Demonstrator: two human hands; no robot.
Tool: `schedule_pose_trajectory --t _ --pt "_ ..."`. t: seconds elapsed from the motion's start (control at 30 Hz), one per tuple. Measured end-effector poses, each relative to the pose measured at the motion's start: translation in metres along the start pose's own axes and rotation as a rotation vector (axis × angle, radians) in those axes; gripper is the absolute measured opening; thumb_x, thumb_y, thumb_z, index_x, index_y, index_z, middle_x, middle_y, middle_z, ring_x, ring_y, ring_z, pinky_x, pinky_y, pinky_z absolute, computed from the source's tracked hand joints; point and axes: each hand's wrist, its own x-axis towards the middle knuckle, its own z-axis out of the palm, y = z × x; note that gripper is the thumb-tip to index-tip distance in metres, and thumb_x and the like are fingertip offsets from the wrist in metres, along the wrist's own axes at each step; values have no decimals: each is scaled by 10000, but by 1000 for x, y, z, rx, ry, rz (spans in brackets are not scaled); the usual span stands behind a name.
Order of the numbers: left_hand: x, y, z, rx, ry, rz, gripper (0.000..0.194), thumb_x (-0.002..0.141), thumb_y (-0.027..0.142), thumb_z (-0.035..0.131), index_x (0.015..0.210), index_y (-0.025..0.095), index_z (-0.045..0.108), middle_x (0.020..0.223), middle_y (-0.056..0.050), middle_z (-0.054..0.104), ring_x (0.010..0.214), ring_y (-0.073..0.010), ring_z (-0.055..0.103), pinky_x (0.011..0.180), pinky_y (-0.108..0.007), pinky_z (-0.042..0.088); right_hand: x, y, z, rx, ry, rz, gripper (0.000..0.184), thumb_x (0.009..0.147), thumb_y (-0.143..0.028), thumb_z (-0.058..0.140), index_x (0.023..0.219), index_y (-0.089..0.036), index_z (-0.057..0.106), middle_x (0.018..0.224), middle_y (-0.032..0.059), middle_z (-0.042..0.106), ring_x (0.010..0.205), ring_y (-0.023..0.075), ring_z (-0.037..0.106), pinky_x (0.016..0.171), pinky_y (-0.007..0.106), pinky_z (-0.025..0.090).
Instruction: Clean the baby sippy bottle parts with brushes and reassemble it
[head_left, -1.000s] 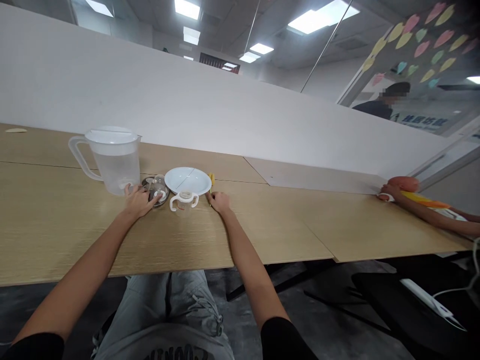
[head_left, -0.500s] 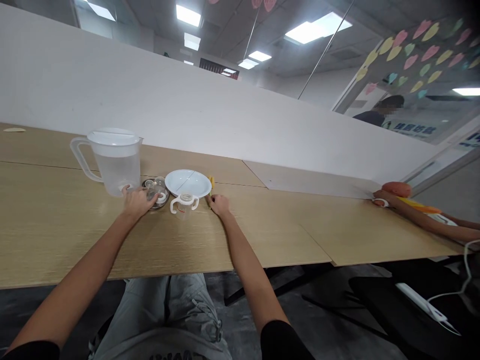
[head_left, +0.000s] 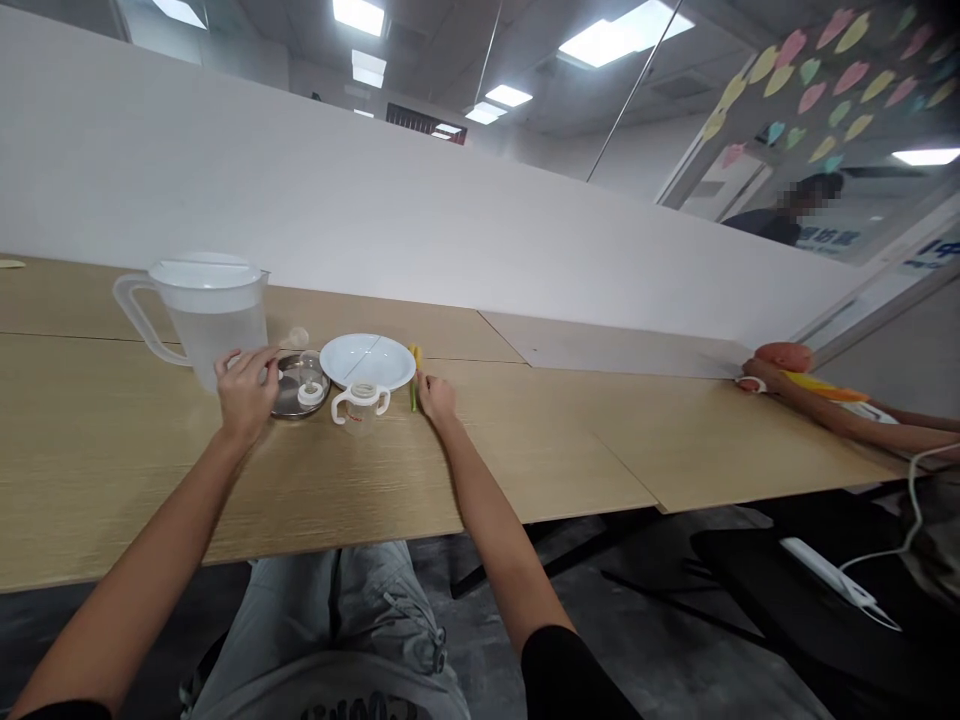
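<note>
My left hand is over the left edge of a round steel tray, its fingers pinched on what looks like a small pale scoop whose round end sticks out to the right. On the tray stands a clear bottle part with a white collar. A clear cup with two white handles stands in front of a white bowl. My right hand rests curled on the table, fingertips against a thin yellow-and-green utensil beside the bowl. What its fingers close on is hidden.
A lidded translucent pitcher stands just behind my left hand. A white partition runs behind the table. Far right, another person's arms reach toward a doll. A black chair bears a white power strip.
My left hand has lifted off the tray and moved left, taking the small scoop out. My right hand has shifted slightly, uncovering the utensil's green part. The view has turned a little.
</note>
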Motion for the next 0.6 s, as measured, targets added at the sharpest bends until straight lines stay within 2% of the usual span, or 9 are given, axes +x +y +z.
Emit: schedule_pose_trajectory --t 0.1,0.17,0.27,0.37,0.43,0.5,0.53,0.6 --pt "1 6 -2 -67 94 37 238 937 287 467 1041 241 676 1062 -68 726 1034 -232 654 1073 -470 361 -4 -7 -12 70 208 4 605 1045 -378 147 958 -150 701 920 113 725 804 185 649 667 248 387" --pt "-1 9 -2 -85 119 81 212 933 296 486 1008 246 679 1043 -60 732 1005 -223 665 1066 -463 378 -9 -18 -19 118 374 -106 603 1043 -353 156 835 -147 683 790 94 698 716 165 615 645 248 372" --pt "-4 17 -2 -79 121 124 192 919 311 507 969 249 682 1002 -49 741 961 -216 680 1059 -461 390 -23 -41 -24 159 534 -426 594 1035 -362 198 679 -165 630 634 71 619 633 155 565 624 260 353" --pt "-6 28 -3 -97 147 149 164 899 310 529 916 251 681 924 -36 745 897 -211 689 1053 -463 402 -40 -63 -23 199 629 -758 521 1021 -397 302 654 -185 605 569 36 567 583 147 527 592 271 327" --pt "-4 38 -4 -115 200 155 141 885 295 546 894 243 676 886 -34 738 863 -204 685 1044 -449 418 -49 -72 -23 222 670 -907 471 1005 -409 369 655 -194 600 572 22 563 570 140 512 583 273 319" --pt "0 48 -5 -139 244 134 144 877 280 549 920 231 678 891 -42 724 865 -197 674 1002 -417 458 -50 -77 -25 262 679 -929 464 1007 -399 369 660 -197 602 569 15 554 570 136 507 588 267 330" --pt "4 52 -6 -157 251 110 161 876 276 543 940 225 681 905 -49 712 867 -193 668 963 -394 484 -46 -80 -28 287 666 -884 478 1013 -389 348 660 -196 604 568 16 550 578 135 512 597 262 342" --pt "15 59 -5 -212 214 51 191 872 274 524 951 218 688 924 -57 682 856 -185 655 861 -348 527 -29 -83 -37 324 593 -697 493 1024 -366 312 693 -185 631 590 22 568 608 136 536 626 247 372"
